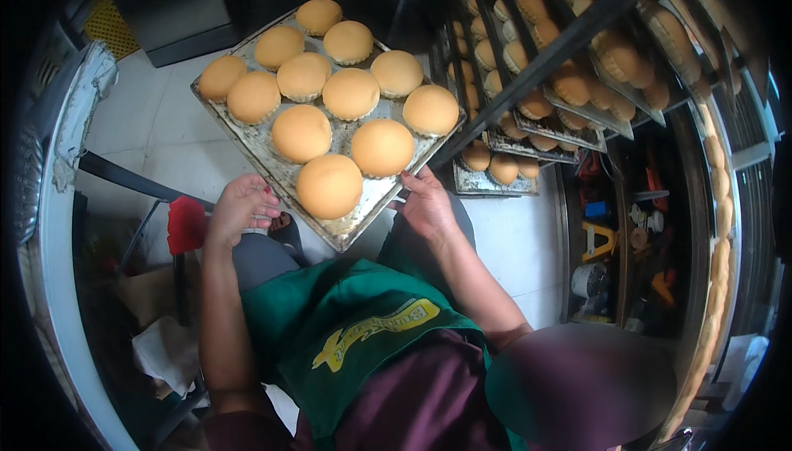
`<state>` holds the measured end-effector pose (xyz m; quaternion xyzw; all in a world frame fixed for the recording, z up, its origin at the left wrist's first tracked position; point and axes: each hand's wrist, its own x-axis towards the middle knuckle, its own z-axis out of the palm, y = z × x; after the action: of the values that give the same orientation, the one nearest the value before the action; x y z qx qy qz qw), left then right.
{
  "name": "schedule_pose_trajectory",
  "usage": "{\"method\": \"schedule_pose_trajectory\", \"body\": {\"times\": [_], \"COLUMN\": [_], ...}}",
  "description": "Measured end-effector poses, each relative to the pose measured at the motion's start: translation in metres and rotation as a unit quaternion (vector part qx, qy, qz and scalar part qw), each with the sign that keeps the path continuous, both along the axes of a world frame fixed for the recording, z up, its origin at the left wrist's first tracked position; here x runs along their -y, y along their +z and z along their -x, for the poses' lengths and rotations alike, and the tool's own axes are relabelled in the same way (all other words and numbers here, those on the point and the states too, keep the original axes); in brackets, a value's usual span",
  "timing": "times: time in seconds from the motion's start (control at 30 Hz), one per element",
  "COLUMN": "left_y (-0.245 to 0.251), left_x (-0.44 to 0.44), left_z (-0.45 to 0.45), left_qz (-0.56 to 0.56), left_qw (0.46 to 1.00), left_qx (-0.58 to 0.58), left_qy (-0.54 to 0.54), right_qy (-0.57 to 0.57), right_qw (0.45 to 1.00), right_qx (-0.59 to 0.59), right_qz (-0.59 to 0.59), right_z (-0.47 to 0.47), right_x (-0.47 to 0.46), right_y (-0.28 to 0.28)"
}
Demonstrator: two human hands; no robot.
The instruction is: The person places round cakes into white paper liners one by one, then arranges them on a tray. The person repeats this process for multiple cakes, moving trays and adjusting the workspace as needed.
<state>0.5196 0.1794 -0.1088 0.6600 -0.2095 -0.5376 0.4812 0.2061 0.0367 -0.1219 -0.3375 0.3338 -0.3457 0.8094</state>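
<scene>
A worn metal baking tray [238, 118] is held in front of me, one corner pointing towards my body. Several round golden cakes with fluted sides, such as this nearest cake [330, 186], sit on it in loose rows. My right hand [428, 207] grips the tray's right edge near the front, thumb over the rim and fingers partly hidden below. At the left edge, my left hand [240, 211] has its fingers curled close against the rim. Whether those fingers bear on the tray is not clear.
To the right stands a dark metal rack [557, 33] loaded with trays of similar cakes. Shelves with tools and containers [591, 278] lie beyond it. On the left are a chipped white frame edge [68, 203] and a red object [185, 225]. Pale tiles [504, 253] cover the floor.
</scene>
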Motion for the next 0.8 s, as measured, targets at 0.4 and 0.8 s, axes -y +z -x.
{"method": "schedule_pose_trajectory", "body": {"times": [0.4, 0.8], "left_y": [-0.027, -0.036], "left_x": [0.022, -0.016], "left_z": [-0.031, 0.005], "left_qz": [0.067, 0.122], "left_qw": [0.986, 0.943], "left_qx": [-0.146, -0.287], "left_qy": [0.039, 0.121], "right_qy": [-0.193, -0.291], "right_qw": [0.981, 0.954], "right_qx": [-0.010, -0.074], "right_qz": [0.019, 0.013], "right_z": [0.017, 0.176], "right_x": [-0.026, -0.067], "right_y": [-0.001, 0.033]}}
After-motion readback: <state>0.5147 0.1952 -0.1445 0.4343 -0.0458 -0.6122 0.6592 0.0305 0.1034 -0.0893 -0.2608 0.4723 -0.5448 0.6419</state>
